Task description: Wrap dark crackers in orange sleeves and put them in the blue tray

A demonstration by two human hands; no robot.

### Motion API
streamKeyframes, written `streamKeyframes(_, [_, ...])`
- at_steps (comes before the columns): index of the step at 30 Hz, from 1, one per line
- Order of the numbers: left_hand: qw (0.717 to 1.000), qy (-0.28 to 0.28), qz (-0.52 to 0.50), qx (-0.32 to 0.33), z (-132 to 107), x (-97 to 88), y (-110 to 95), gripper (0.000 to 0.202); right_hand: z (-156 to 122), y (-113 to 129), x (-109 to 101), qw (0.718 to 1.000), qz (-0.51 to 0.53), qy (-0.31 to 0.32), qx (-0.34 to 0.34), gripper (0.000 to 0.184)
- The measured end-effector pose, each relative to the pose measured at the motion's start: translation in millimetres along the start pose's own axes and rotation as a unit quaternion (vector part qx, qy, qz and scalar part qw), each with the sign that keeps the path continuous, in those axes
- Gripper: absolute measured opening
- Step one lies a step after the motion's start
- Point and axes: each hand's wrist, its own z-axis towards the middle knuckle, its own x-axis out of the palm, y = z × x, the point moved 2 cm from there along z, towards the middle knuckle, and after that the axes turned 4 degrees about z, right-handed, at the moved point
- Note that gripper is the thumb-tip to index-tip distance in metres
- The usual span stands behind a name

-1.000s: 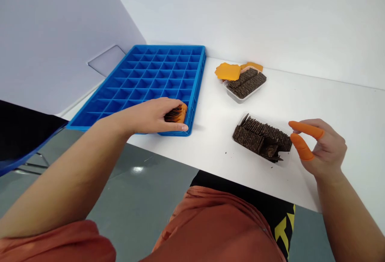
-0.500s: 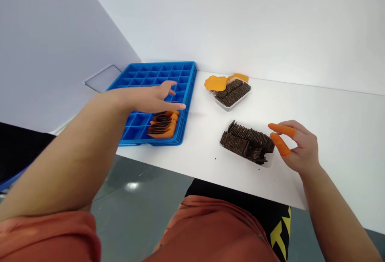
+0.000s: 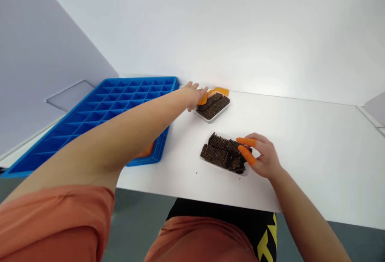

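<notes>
My left hand (image 3: 192, 93) is stretched far out over the table, its fingers on the orange sheets (image 3: 215, 92) at the left end of the far clear tray of dark square pieces (image 3: 213, 106). Whether it grips a sheet is unclear. My right hand (image 3: 261, 157), with orange finger cots on thumb and forefinger, touches the right end of the near clear tray of dark square pieces (image 3: 224, 153), the two capped fingers slightly apart over the pieces. The blue compartment tray (image 3: 99, 111) lies to the left, partly under my left arm, with a bit of orange (image 3: 146, 149) in its near right corner.
The white table (image 3: 300, 145) runs along a white wall at the back. A grey partition stands on the left behind the blue tray. Dark crumbs (image 3: 197, 172) lie by the near tray. My lap in orange and black cloth is below the table edge.
My left hand has left the stack in the blue tray's corner compartment and reached right and forward to the orange sheets. My right hand has moved left onto the near tray. The view tilted up.
</notes>
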Motion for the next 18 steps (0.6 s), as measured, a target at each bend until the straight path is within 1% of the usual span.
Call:
streamKeyframes(1, [1.0, 0.024, 0.013, -0.015, 4.3, 1.2, 3.7, 0.136, 0.7, 1.1, 0.7, 1.0, -0.004, 0.003, 0.001, 0.019])
streamKeyframes(2, [0.999, 0.038, 0.02, -0.023, 6.9, 2.2, 7.2, 0.135, 1.4, 2.6, 0.9, 1.0, -0.009, 0.005, 0.001, 0.018])
streamKeyframes(3, [0.999, 0.039, 0.024, -0.026, 8.3, 2.9, 10.5, 0.135, 2.1, 4.2, 0.7, 1.0, -0.018, 0.006, 0.0, 0.018])
streamKeyframes(7, [1.0, 0.014, 0.012, -0.021, 8.8, 6.7, 22.9, 0.131, 4.0, 8.5, -2.6, 0.999, -0.047, -0.004, 0.001, 0.02])
streamKeyframes(11, [1.0, 0.003, -0.003, -0.028, 8.1, 10.1, 32.1, 0.14, 3.2, 4.5, -4.0, 0.999, -0.05, -0.016, 0.001, 0.021])
streamKeyframes(14, [0.999, -0.007, -0.022, -0.037, 5.6, 11.4, 36.8, 0.142, 2.0, -0.5, -3.0, 0.998, -0.054, -0.001, 0.01, 0.022])
streamKeyframes(16, [1.0, -0.012, -0.019, -0.018, 3.5, 12.7, 39.3, 0.139, 1.9, -3.1, -2.2, 0.998, -0.062, 0.021, 0.024, 0.025])
streamKeyframes(18, [1.0, -0.022, -0.013, 0.018, 1.9, 14.4, 41.3, 0.136, 2.4, -4.6, -2.0, 0.996, -0.071, 0.038, 0.037, 0.026])
